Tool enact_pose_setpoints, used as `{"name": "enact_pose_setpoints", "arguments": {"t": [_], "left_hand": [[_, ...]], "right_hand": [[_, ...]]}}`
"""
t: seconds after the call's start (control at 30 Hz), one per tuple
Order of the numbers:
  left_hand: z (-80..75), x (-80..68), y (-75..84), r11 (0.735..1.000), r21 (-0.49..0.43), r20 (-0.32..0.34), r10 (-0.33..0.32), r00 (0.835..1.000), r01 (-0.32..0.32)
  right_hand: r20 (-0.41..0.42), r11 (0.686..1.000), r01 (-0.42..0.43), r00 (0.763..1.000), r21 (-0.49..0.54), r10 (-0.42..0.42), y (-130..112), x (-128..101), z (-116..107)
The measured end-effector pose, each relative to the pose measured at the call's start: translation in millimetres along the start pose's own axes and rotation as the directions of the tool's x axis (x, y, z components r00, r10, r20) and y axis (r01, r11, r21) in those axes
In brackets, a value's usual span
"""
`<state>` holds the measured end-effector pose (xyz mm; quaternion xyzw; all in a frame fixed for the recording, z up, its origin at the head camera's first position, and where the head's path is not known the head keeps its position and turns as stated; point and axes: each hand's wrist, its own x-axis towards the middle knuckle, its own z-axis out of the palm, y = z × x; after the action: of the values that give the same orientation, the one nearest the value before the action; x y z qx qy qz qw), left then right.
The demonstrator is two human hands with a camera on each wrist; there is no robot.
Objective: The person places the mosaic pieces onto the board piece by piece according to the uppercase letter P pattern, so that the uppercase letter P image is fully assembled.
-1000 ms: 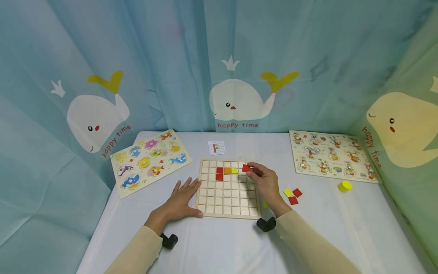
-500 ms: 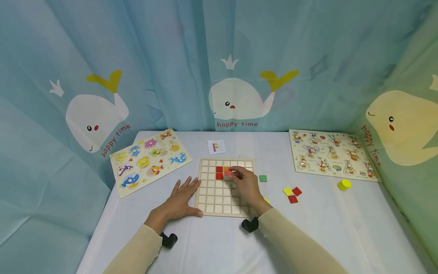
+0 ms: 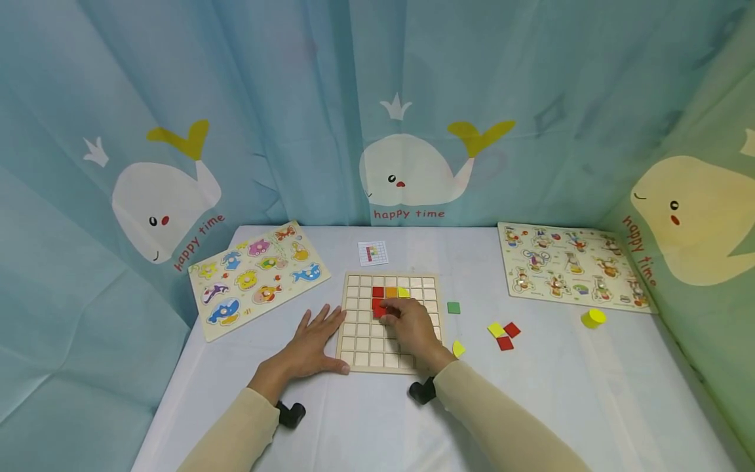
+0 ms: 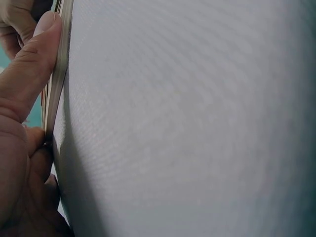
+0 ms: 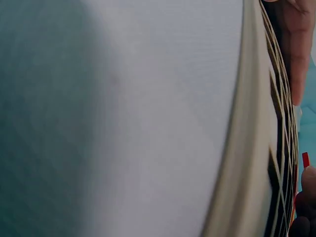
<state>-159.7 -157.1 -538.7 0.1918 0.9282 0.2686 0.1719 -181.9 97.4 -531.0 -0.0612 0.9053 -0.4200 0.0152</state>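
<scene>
1. Right hand [image 3: 411,324] over the wooden grid board [image 3: 361,342]; fingers curled, their tips pressing a red tile [image 3: 381,311] down on the board, the tile lying directly under the fingertips and just below another red tile [image 3: 378,292]; whether it sits fully in its cell cannot be told.
2. Beyond the fingertips, in the row above: an orange tile [image 3: 391,292] and a yellow tile [image 3: 404,292], side by side, the orange one touching the upper red tile.
3. Left hand [image 3: 312,343] flat on the white tablecloth [image 3: 377,419], fingers straight and slightly spread; the thumb lies along the board's left edge, as the left wrist view confirms, thumb [image 4: 34,64] against board edge [image 4: 58,69].
4. Right wrist view: board rim [image 5: 247,148] seen edge-on; a sliver of red [image 5: 305,159] near the fingers.
5. Off the board, to the right of the right hand's wrist: a green tile [image 3: 453,307]; a yellow tile on the cloth [image 3: 457,349] close by the wrist; farther out, a yellow and two red tiles [image 3: 504,334]; well apart, a yellow cylinder [image 3: 593,318].
</scene>
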Motion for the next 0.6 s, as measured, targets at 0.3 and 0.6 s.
{"name": "enact_pose_setpoints", "arguments": {"t": [0.3,0.6], "left_hand": [[2.2,-0.4,-1.2,1.0,0.007,-0.007,-0.005,1.0,0.005],[1.9,-0.2,-1.4,1.0,0.01,-0.005,0.009,1.0,-0.009]], "right_hand": [[-0.002,0.994,0.074,0.997,-0.086,-0.074,0.6,-1.3,6.1],[-0.011,0.988,0.122,0.992,-0.099,-0.124,-0.5,-1.7,5.0]]}}
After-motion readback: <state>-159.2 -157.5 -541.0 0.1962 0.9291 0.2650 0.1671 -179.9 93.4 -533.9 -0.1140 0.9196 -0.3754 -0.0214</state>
